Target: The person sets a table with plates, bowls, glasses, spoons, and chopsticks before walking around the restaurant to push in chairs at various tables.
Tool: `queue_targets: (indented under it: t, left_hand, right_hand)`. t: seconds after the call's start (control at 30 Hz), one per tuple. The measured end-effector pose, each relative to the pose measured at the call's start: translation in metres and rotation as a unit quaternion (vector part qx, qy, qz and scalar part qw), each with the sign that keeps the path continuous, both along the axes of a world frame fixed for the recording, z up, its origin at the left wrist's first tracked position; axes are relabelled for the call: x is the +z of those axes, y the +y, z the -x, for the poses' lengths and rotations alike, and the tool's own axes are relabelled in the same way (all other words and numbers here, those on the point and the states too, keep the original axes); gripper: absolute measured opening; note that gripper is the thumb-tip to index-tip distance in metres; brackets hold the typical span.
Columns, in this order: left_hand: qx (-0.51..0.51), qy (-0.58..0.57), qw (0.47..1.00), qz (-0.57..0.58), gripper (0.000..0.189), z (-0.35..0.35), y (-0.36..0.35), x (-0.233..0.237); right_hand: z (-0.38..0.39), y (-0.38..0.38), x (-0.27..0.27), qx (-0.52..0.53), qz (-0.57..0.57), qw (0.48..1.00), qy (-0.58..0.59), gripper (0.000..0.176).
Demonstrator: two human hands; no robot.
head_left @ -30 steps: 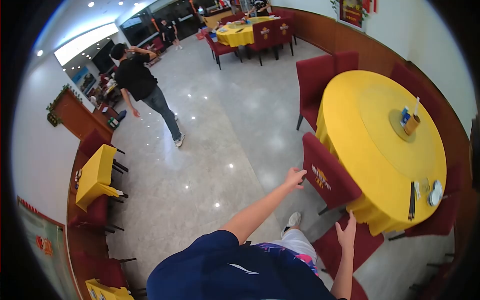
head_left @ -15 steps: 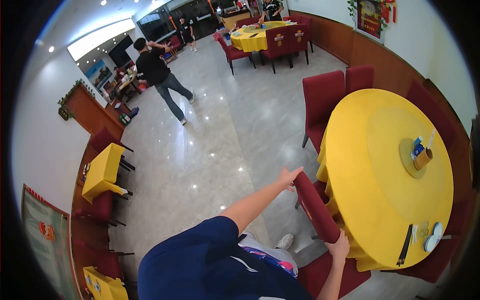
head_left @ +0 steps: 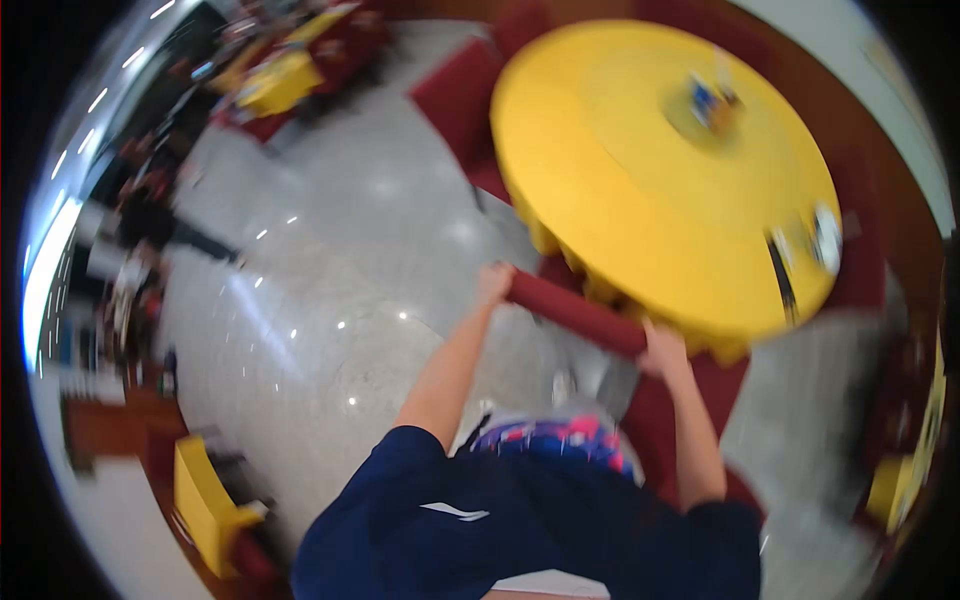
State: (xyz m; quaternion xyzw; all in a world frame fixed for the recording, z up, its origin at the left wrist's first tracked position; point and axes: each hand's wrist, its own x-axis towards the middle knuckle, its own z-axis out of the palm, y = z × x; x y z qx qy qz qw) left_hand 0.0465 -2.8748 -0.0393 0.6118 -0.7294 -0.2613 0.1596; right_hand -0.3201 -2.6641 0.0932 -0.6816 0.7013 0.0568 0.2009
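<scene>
A dark red upholstered chair stands in front of me, its backrest top running between my two hands. My left hand is closed on the left end of that backrest. Around the right end my right hand is closed as well. Just beyond the chair is a round table with a yellow cloth. Dark chopsticks and blurred white tableware lie near its right edge. A blurred blue and brown item group stands on the table's round centre.
Another red chair stands at the table's left side, and a further red seat is by my right forearm. A small yellow-covered table is at lower left. A person in dark clothes is far left, blurred.
My view has swung right, so the round table appears higher and further left. My left hand's fingers, partly spread before, now wrap the chair back. My right hand keeps its hold.
</scene>
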Motion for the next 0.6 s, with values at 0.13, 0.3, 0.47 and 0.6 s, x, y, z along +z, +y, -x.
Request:
queue_targets:
  t: [0.13, 0.3, 0.47, 0.6]
  left_hand:
    - [0.034, 0.192, 0.969, -0.151, 0.022, -0.009, 0.013, 0.023]
    - [0.199, 0.232, 0.914, -0.267, 0.035, -0.002, 0.049, 0.110]
    - [0.194, 0.212, 0.919, -0.270, 0.034, -0.019, 0.087, 0.103]
    - [0.165, 0.207, 0.922, -0.282, 0.033, -0.029, 0.141, 0.097]
  right_hand:
    - [-0.005, 0.013, 0.002, 0.013, -0.004, 1.000, 0.026, 0.070]
    - [-0.032, 0.042, 0.017, -0.008, -0.030, 0.999, 0.012, 0.059]
    - [-0.056, 0.095, 0.019, -0.028, -0.099, 0.995, -0.003, 0.067]
    - [-0.070, 0.152, 0.007, -0.045, -0.093, 0.995, -0.013, 0.069]
